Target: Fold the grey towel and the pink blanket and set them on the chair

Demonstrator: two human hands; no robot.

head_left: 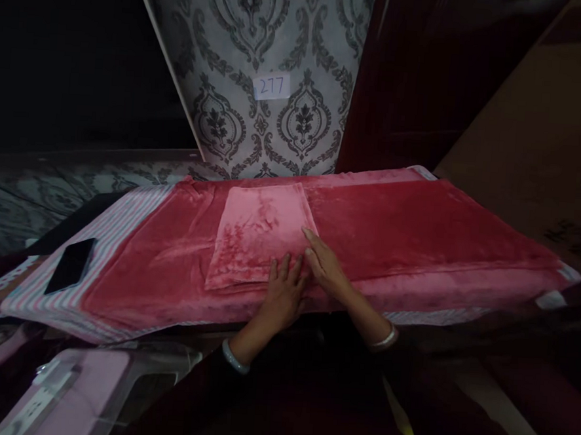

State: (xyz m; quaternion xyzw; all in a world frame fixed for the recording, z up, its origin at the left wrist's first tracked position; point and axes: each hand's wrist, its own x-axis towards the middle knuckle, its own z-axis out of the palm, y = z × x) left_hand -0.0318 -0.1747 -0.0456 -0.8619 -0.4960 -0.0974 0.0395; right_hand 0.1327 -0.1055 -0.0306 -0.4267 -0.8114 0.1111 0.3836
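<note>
A small pink plush cloth (254,235), folded into a rough square, lies on top of a wide red plush blanket (393,224). My left hand (285,289) rests flat on the front right corner of the folded cloth, fingers spread. Against the cloth's right edge lies my right hand (326,264), its fingers stretched out and pointing up to the left. Neither hand grips anything. Darker reddish patches mark the cloth's left and front parts, and a few creases run through the blanket left of it.
Striped fabric (127,224) shows under the blanket at the left, with a black phone (72,265) on it. Patterned wallpaper with a paper label (271,86) reading 277 rises behind. A pink-lidded box (88,389) stands at the lower left, and a brown box (546,141) at the right.
</note>
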